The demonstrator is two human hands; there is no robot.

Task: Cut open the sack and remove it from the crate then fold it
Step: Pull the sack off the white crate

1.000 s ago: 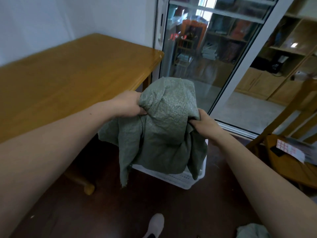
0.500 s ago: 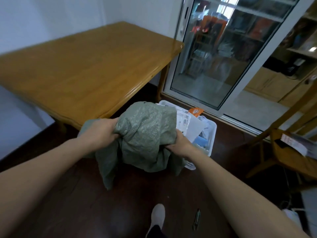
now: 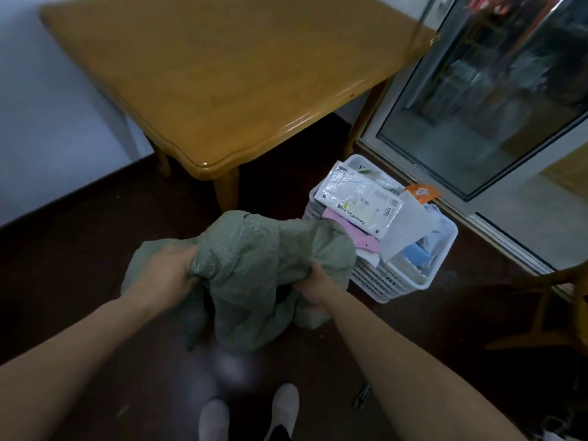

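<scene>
- Head view: the sack (image 3: pixel 254 275) is held bunched in the air, clear of the crate (image 3: pixel 397 281), which stands on the floor just to its right.
- The left hand (image 3: pixel 165 275) is closed on the sack's left edge, the right hand (image 3: pixel 315 284) on its lower right.
- The crumpled cloth spans both grips and hangs below; folding is judged to need it pulled out flat sideways between them.
</scene>
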